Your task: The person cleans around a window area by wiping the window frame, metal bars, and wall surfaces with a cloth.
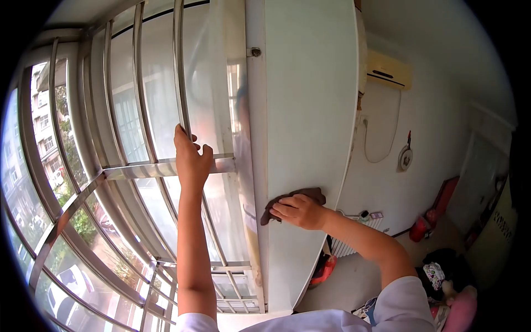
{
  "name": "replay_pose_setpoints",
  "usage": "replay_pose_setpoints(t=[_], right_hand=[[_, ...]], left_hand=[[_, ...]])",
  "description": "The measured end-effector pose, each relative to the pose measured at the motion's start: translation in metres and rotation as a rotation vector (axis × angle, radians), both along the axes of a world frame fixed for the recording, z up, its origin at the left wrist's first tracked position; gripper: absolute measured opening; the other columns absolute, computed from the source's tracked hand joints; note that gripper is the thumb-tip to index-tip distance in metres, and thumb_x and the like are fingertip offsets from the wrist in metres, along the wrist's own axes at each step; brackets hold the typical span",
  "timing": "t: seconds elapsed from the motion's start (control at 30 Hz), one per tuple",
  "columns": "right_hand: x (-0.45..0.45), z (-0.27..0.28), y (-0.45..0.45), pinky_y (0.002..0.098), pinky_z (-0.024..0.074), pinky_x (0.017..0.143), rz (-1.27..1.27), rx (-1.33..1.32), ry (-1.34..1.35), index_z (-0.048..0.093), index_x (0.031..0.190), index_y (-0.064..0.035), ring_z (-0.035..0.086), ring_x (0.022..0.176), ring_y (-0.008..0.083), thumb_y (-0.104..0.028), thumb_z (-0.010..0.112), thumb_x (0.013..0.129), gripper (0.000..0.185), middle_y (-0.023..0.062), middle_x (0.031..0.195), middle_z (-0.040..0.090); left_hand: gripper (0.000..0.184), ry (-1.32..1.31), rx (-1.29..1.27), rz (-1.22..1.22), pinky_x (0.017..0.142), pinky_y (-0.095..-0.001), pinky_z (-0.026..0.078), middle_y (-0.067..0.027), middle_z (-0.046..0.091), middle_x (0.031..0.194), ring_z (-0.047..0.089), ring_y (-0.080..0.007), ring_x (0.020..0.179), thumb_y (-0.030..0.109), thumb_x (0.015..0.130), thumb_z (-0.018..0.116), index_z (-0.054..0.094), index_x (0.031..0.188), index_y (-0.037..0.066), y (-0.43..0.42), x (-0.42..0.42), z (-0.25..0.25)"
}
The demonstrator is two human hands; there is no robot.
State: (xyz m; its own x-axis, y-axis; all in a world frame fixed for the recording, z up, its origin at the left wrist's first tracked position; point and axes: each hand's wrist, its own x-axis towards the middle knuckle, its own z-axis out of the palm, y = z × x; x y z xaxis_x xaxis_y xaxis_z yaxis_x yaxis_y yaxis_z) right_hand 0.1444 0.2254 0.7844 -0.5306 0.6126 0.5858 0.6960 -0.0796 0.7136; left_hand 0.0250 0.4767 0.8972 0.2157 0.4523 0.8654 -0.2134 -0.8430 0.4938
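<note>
My left hand (pixel 192 160) is wrapped round an upright metal bar (pixel 179 66) of the window grille, just above a horizontal crossbar (pixel 141 170). To the right, my right hand (pixel 298 211) presses a dark brown cloth (pixel 310 193) against the pale flat panel (pixel 310 110). Part of the cloth lies hidden under the palm, and its edges stick out above and to the left of the fingers. Both arms are stretched out from white sleeves.
An air conditioner (pixel 389 69) hangs on the room wall at the right. Below stand a white radiator (pixel 354 238), a red container (pixel 418 229) and a pile of clothes (pixel 442 276). Buildings and a white car (pixel 72 293) show outside the grille at the left.
</note>
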Motion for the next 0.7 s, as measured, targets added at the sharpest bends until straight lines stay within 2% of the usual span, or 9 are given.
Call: replay_pose_setpoints(t=[0.07, 0.13, 0.2, 0.23, 0.33, 0.43, 0.47, 0.57, 0.7], right_hand=[[0.01, 0.016, 0.0, 0.0275, 0.0468, 0.077, 0.06, -0.08, -0.053, 0.07, 0.101, -0.0113, 0.056, 0.098, 0.0157, -0.013, 0.067, 0.075, 0.026, -0.0022, 0.109, 0.06], [0.019, 0.059, 0.004, 0.0302, 0.0475, 0.079, -0.007, -0.024, -0.187, 0.068, 0.105, -0.0124, 0.055, 0.101, 0.0175, -0.014, 0.065, 0.076, 0.029, -0.0013, 0.112, 0.059], [0.024, 0.128, 0.009, 0.0338, 0.0482, 0.081, -0.081, 0.095, -0.204, 0.065, 0.109, -0.0139, 0.055, 0.102, 0.0195, -0.013, 0.061, 0.077, 0.033, -0.0004, 0.112, 0.059], [0.027, 0.166, 0.012, 0.036, 0.0481, 0.084, -0.122, 0.165, -0.197, 0.064, 0.111, -0.0144, 0.055, 0.102, 0.021, -0.011, 0.058, 0.078, 0.034, 0.0005, 0.111, 0.059], [0.021, 0.262, 0.021, 0.0367, 0.0473, 0.082, -0.074, 0.515, -0.039, 0.065, 0.108, -0.0088, 0.053, 0.096, 0.025, -0.001, 0.058, 0.076, 0.034, 0.0032, 0.108, 0.059], [0.017, 0.248, 0.035, 0.0377, 0.0464, 0.081, -0.055, 0.613, 0.026, 0.065, 0.107, -0.0067, 0.051, 0.092, 0.0268, 0.002, 0.058, 0.074, 0.035, 0.0042, 0.106, 0.059], [0.013, 0.224, 0.036, 0.0378, 0.0448, 0.081, -0.049, 0.556, 0.05, 0.065, 0.108, -0.0072, 0.051, 0.09, 0.0264, 0.002, 0.058, 0.074, 0.036, 0.0041, 0.105, 0.058], [0.014, 0.116, 0.027, 0.0345, 0.0435, 0.085, -0.156, 0.359, 0.041, 0.064, 0.116, -0.0117, 0.052, 0.098, 0.0203, -0.008, 0.057, 0.075, 0.043, 0.0016, 0.115, 0.057], [0.006, -0.032, 0.009, 0.0281, 0.0449, 0.078, -0.036, 0.131, 0.069, 0.069, 0.104, -0.0127, 0.054, 0.098, 0.0141, -0.015, 0.067, 0.078, 0.027, -0.0039, 0.105, 0.059]], left_hand=[[0.072, -0.013, 0.006, 0.043, 0.073, -0.0373, 0.048, -0.0194, 0.048, 0.115, 0.055, -0.0271, 0.087, 0.001, 0.074, 0.058, 0.025, 0.138, -0.005, -0.003, 0.001, -0.002], [0.073, -0.032, 0.021, 0.078, 0.077, -0.0393, 0.048, -0.0219, 0.046, 0.12, 0.054, -0.0309, 0.093, 0.001, 0.074, 0.058, 0.025, 0.139, -0.004, -0.01, 0.007, -0.004], [0.072, -0.134, 0.207, 0.429, 0.088, -0.0423, 0.042, -0.0245, 0.041, 0.125, 0.047, -0.0333, 0.104, 0.004, 0.077, 0.059, 0.026, 0.14, -0.003, -0.016, 0.013, -0.017], [0.066, -0.108, 0.177, 0.36, 0.096, -0.0457, 0.036, -0.0261, 0.034, 0.132, 0.036, -0.0395, 0.118, 0.006, 0.079, 0.058, 0.03, 0.138, -0.004, -0.022, 0.007, -0.022], [0.059, -0.189, 0.345, 0.52, 0.095, -0.0464, 0.036, -0.0244, 0.031, 0.134, 0.033, -0.0386, 0.121, 0.006, 0.082, 0.057, 0.035, 0.136, -0.005, -0.033, -0.003, -0.058], [0.055, -0.156, 0.135, 0.415, 0.103, -0.0452, 0.033, -0.0246, 0.028, 0.134, 0.029, -0.0379, 0.125, 0.002, 0.082, 0.055, 0.037, 0.134, -0.006, -0.045, 0.001, -0.118], [0.059, -0.275, 0.048, 0.243, 0.105, -0.0474, 0.033, -0.0233, 0.022, 0.133, 0.028, -0.0385, 0.124, -0.002, 0.079, 0.053, 0.032, 0.133, -0.008, -0.046, 0.007, -0.138], [0.063, -0.18, -0.023, 0.291, 0.109, -0.045, 0.033, -0.0228, 0.021, 0.133, 0.03, -0.0384, 0.124, -0.006, 0.077, 0.052, 0.027, 0.134, -0.01, -0.052, 0.003, -0.191], [0.064, -0.087, -0.176, 0.258, 0.105, -0.0449, 0.035, -0.0242, 0.026, 0.13, 0.035, -0.0382, 0.123, -0.003, 0.077, 0.053, 0.027, 0.135, -0.01, -0.052, 0.002, -0.235]])
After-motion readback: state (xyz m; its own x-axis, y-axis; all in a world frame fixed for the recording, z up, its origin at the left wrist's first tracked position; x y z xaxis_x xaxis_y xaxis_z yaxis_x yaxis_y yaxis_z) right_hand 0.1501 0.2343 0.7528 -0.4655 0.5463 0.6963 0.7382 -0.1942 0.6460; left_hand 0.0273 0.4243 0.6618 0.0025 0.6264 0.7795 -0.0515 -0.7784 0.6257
